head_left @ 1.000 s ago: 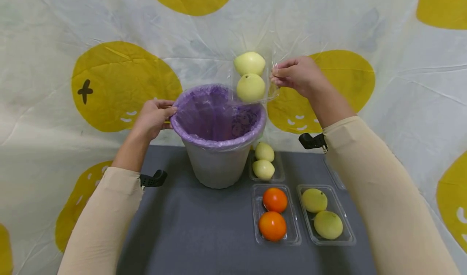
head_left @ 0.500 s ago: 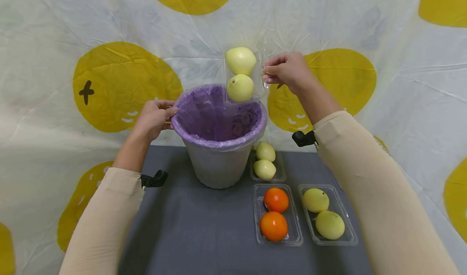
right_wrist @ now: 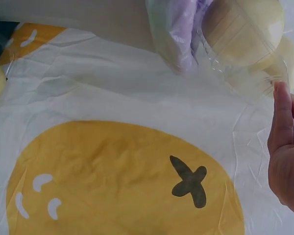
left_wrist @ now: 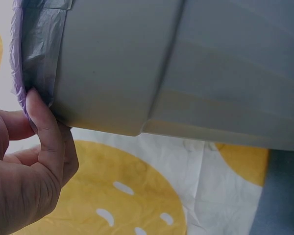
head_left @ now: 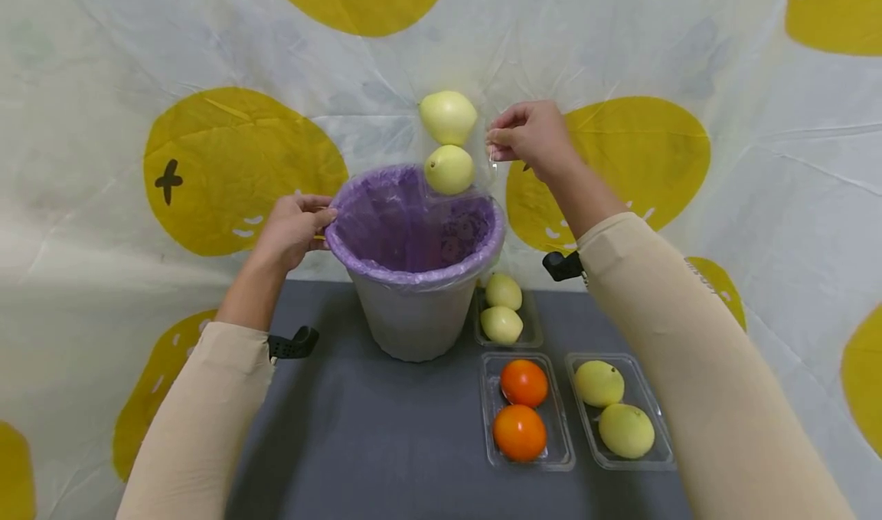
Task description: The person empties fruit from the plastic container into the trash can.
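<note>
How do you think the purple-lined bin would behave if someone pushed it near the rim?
The bin would probably tip fairly readily, since it narrows toward its base. Its wall seems stiff, showing no obvious bend beside the gripping left hand. The purple liner is likely floppy, as it looks thin and wrinkled.

On the flat dark grey table we see a clear, rectangular plastic tray holding two round orange fruits. Just right of that tray, we find a matching clear plastic tray with two round yellow-green fruits. Behind it all, we face a white, yellow-printed cloth.
</note>
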The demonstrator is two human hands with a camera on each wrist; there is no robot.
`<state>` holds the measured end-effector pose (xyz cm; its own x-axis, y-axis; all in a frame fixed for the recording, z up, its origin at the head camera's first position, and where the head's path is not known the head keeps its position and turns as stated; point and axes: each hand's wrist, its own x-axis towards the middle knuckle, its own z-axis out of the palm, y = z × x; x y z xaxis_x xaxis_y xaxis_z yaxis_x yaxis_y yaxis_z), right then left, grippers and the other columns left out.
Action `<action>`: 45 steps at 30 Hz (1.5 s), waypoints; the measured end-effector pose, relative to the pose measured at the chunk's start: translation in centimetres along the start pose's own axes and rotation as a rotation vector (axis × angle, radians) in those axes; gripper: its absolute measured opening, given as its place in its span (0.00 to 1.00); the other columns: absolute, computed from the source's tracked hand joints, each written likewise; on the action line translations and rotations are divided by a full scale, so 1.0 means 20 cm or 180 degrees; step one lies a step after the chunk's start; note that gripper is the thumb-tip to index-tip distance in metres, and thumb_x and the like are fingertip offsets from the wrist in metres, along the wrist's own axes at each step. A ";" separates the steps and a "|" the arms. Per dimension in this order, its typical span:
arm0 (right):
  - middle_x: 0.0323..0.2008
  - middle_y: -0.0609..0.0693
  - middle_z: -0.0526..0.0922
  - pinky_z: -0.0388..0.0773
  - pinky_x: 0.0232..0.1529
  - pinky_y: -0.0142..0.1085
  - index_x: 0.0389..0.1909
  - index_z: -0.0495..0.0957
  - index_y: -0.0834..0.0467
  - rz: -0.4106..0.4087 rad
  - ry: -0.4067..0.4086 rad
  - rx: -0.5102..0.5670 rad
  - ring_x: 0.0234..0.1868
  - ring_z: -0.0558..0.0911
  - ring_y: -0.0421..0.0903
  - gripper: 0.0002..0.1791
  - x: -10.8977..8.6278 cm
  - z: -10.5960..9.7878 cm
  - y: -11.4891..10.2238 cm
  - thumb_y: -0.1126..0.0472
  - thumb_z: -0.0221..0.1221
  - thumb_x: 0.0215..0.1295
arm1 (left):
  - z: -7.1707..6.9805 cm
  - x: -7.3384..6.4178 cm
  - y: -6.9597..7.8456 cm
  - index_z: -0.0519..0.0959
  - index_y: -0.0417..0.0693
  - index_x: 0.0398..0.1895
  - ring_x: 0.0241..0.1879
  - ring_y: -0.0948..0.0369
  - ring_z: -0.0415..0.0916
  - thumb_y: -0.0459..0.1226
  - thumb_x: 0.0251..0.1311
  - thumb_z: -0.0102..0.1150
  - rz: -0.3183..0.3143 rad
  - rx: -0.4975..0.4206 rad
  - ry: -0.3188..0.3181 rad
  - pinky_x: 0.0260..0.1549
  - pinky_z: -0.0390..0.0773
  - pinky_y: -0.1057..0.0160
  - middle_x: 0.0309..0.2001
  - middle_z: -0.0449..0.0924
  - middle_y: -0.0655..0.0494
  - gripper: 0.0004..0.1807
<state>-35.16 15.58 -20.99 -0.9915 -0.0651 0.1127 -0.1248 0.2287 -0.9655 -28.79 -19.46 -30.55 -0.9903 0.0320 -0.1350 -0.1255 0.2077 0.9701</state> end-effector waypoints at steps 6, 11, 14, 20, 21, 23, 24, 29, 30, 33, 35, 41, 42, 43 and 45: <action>0.28 0.50 0.85 0.87 0.31 0.31 0.33 0.83 0.63 -0.0232 0.0084 -0.0003 0.24 0.85 0.43 0.03 0.01 0.05 0.02 0.72 0.65 0.66 | -0.01 0.00 0.00 0.64 0.37 0.77 0.33 0.65 0.80 0.38 0.78 0.52 0.0033 -0.0010 0.0015 0.32 0.85 0.69 0.54 0.72 0.49 0.28; 0.27 0.49 0.85 0.86 0.29 0.30 0.35 0.84 0.65 -0.0332 0.0167 0.0000 0.23 0.84 0.42 0.02 0.02 0.07 0.03 0.73 0.65 0.65 | -0.01 -0.01 0.00 0.64 0.38 0.77 0.33 0.65 0.81 0.38 0.78 0.52 0.0035 -0.0016 0.0017 0.32 0.85 0.69 0.55 0.72 0.48 0.29; 0.27 0.50 0.84 0.86 0.29 0.30 0.38 0.84 0.69 -0.0352 0.0198 0.0005 0.23 0.84 0.42 0.03 0.02 0.08 0.04 0.74 0.65 0.65 | -0.01 -0.01 0.01 0.64 0.38 0.77 0.33 0.65 0.81 0.37 0.78 0.52 0.0025 -0.0027 0.0011 0.32 0.85 0.69 0.55 0.73 0.48 0.28; 0.28 0.50 0.84 0.86 0.29 0.30 0.40 0.84 0.70 -0.0407 0.0256 -0.0150 0.23 0.84 0.42 0.05 0.03 0.09 0.05 0.72 0.65 0.66 | -0.01 -0.01 0.01 0.65 0.38 0.77 0.34 0.64 0.81 0.37 0.78 0.52 0.0027 -0.0042 -0.0014 0.32 0.85 0.69 0.55 0.73 0.49 0.28; 0.28 0.50 0.84 0.86 0.29 0.29 0.38 0.84 0.68 -0.0430 0.0268 -0.0204 0.23 0.84 0.42 0.03 0.03 0.09 0.06 0.72 0.65 0.66 | -0.01 -0.01 0.01 0.65 0.37 0.76 0.34 0.64 0.81 0.37 0.78 0.52 0.0028 -0.0046 -0.0014 0.32 0.85 0.69 0.55 0.73 0.49 0.28; 0.28 0.49 0.84 0.86 0.29 0.29 0.35 0.85 0.65 -0.0494 0.0290 -0.0322 0.23 0.85 0.41 0.00 0.03 0.09 0.06 0.71 0.66 0.66 | -0.01 -0.01 0.01 0.65 0.37 0.76 0.34 0.64 0.81 0.37 0.78 0.53 0.0029 -0.0048 -0.0009 0.31 0.85 0.69 0.54 0.73 0.49 0.28; 0.28 0.49 0.84 0.86 0.29 0.29 0.34 0.85 0.64 -0.0528 0.0298 -0.0362 0.23 0.85 0.41 0.01 0.03 0.10 0.06 0.71 0.66 0.65 | -0.01 -0.01 0.02 0.65 0.37 0.76 0.34 0.64 0.81 0.37 0.78 0.53 0.0028 -0.0045 -0.0006 0.31 0.85 0.69 0.54 0.73 0.49 0.28; 0.28 0.48 0.84 0.86 0.29 0.29 0.34 0.86 0.64 -0.0673 0.0375 -0.0492 0.24 0.85 0.40 0.02 0.04 0.12 0.07 0.69 0.66 0.66 | -0.01 -0.01 0.02 0.65 0.37 0.76 0.33 0.65 0.81 0.37 0.78 0.52 0.0017 -0.0032 -0.0001 0.31 0.85 0.69 0.54 0.73 0.49 0.28; 0.28 0.48 0.83 0.86 0.29 0.28 0.35 0.86 0.65 -0.0682 0.0396 -0.0502 0.24 0.85 0.40 0.02 0.04 0.12 0.07 0.69 0.66 0.66 | -0.02 -0.01 0.02 0.65 0.37 0.76 0.33 0.65 0.81 0.37 0.78 0.52 0.0015 -0.0029 -0.0001 0.31 0.85 0.69 0.53 0.73 0.49 0.27; 0.28 0.48 0.83 0.86 0.31 0.28 0.39 0.86 0.68 -0.0719 0.0470 -0.0550 0.25 0.85 0.40 0.06 0.04 0.14 0.08 0.68 0.65 0.67 | -0.02 -0.02 0.02 0.65 0.37 0.76 0.32 0.65 0.81 0.37 0.78 0.52 0.0011 -0.0033 0.0003 0.31 0.85 0.69 0.53 0.73 0.49 0.28; 0.28 0.48 0.83 0.86 0.31 0.28 0.40 0.86 0.68 -0.0740 0.0527 -0.0569 0.26 0.85 0.41 0.07 0.04 0.15 0.09 0.67 0.65 0.67 | -0.02 -0.02 0.02 0.65 0.37 0.76 0.31 0.66 0.80 0.37 0.78 0.52 0.0016 -0.0039 0.0007 0.31 0.85 0.69 0.52 0.73 0.49 0.28; 0.28 0.49 0.84 0.86 0.32 0.28 0.40 0.88 0.65 -0.0910 0.0709 -0.0759 0.26 0.85 0.42 0.08 0.03 0.16 0.10 0.65 0.62 0.68 | -0.01 -0.02 0.02 0.65 0.36 0.76 0.32 0.65 0.81 0.37 0.78 0.52 0.0034 -0.0051 0.0010 0.31 0.85 0.69 0.53 0.73 0.49 0.27; 0.28 0.50 0.85 0.85 0.32 0.28 0.40 0.88 0.65 -0.0935 0.0735 -0.0802 0.26 0.85 0.41 0.09 0.03 0.16 0.10 0.65 0.62 0.68 | -0.01 -0.02 0.02 0.65 0.36 0.76 0.32 0.65 0.81 0.37 0.78 0.52 0.0035 -0.0050 0.0009 0.31 0.85 0.69 0.53 0.73 0.49 0.27; 0.29 0.49 0.85 0.85 0.32 0.27 0.40 0.88 0.65 -0.0951 0.0752 -0.0839 0.25 0.85 0.41 0.09 0.03 0.16 0.10 0.64 0.62 0.69 | -0.01 -0.02 0.02 0.65 0.36 0.76 0.32 0.65 0.81 0.37 0.78 0.52 0.0039 -0.0045 0.0010 0.31 0.85 0.69 0.53 0.73 0.48 0.27; 0.29 0.50 0.85 0.85 0.33 0.27 0.41 0.88 0.64 -0.0968 0.0783 -0.0881 0.26 0.85 0.40 0.10 0.03 0.16 0.10 0.63 0.62 0.69 | -0.01 -0.02 0.01 0.65 0.37 0.76 0.32 0.65 0.81 0.37 0.78 0.52 0.0044 -0.0044 0.0011 0.31 0.85 0.69 0.53 0.73 0.48 0.27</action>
<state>-35.93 12.91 -23.59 -0.8836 0.0550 0.4650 -0.3828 0.4873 -0.7849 -28.46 -19.52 -30.21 -0.9922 0.0314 -0.1209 -0.1127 0.1938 0.9746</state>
